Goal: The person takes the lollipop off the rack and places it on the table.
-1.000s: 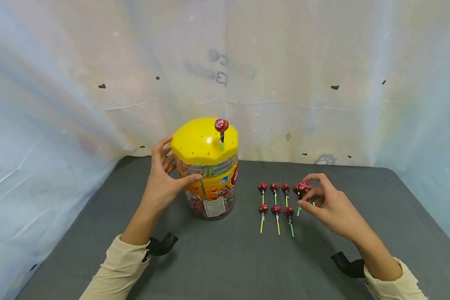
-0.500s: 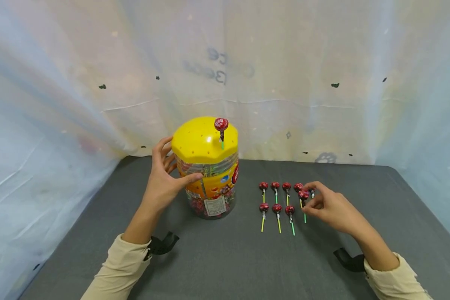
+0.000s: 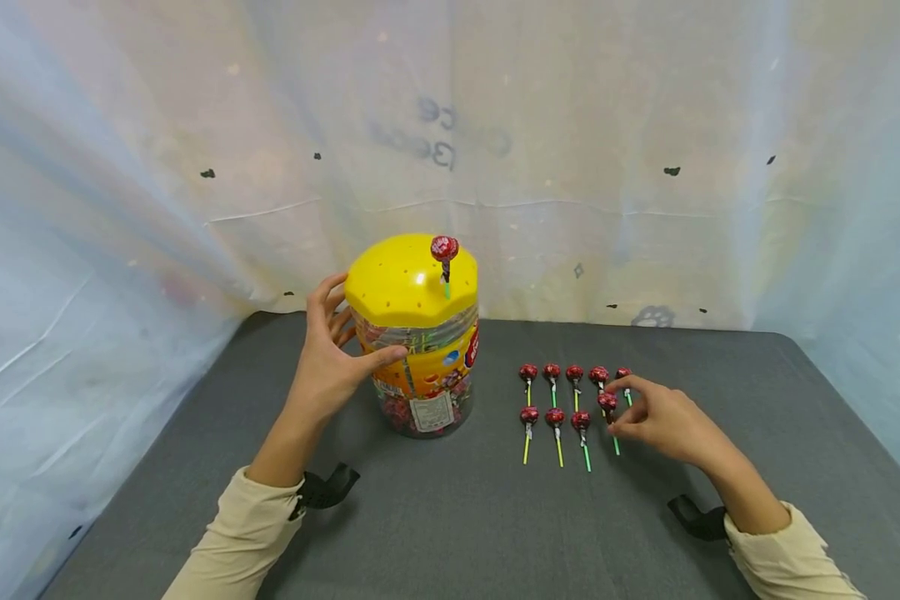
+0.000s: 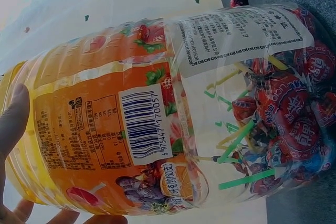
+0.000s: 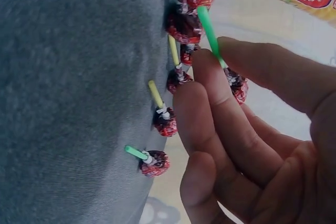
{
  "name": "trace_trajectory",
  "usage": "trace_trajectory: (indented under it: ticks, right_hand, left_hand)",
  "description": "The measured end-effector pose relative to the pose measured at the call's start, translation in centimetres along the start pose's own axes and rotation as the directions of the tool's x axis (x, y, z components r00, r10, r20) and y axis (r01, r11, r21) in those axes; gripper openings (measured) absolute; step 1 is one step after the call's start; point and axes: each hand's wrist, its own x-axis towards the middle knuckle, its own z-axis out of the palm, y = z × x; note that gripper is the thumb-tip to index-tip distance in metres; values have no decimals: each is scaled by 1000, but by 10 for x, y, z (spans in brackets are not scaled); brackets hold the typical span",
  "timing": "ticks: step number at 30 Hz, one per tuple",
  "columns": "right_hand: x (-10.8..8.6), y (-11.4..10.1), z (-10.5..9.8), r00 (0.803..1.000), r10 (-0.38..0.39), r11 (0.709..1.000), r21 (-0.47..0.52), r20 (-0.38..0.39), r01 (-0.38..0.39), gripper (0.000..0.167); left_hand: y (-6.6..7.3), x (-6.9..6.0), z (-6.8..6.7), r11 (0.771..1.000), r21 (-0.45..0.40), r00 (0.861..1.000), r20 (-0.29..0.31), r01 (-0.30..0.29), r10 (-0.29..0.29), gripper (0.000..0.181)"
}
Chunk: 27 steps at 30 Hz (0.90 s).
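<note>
A clear plastic candy jar [image 3: 431,367] with an orange label and a yellow domed lid [image 3: 405,287] stands upright on the table. My left hand [image 3: 330,350] grips its left side, thumb in front and fingers around the back. Through the jar wall in the left wrist view, red-wrapped lollipops [image 4: 286,103] show inside. One lollipop [image 3: 445,248] stands upright in the lid. Over at the right, my right hand [image 3: 663,421] pinches a green-stick lollipop [image 5: 210,32] between thumb and fingertips, at the right end of the front row. Its head points away from me.
Several lollipops [image 3: 574,373] form a back row on the dark grey table [image 3: 450,525]. A front row of three lollipops [image 3: 555,417] lies nearer. A pale plastic sheet [image 3: 540,167] hangs behind the table. Black straps [image 3: 330,487] hang from both wrists.
My right hand has moved right and toward me with the pinched lollipop, from over the back row to the front row's right end. The left hand stays on the jar.
</note>
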Motion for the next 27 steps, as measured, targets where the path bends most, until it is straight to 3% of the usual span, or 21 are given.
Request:
trace_trajectory:
  ticks: [10, 27]
  right_hand:
    - [1, 6, 2, 998, 35, 999, -30, 50, -34, 60]
    - [6, 11, 12, 995, 64, 997, -55, 73, -60, 59]
  left_hand:
    - [-1, 0, 0, 1000, 3, 1000, -2, -8, 8, 102]
    - [0, 0, 0, 1000, 2, 1000, -4, -6, 6, 104]
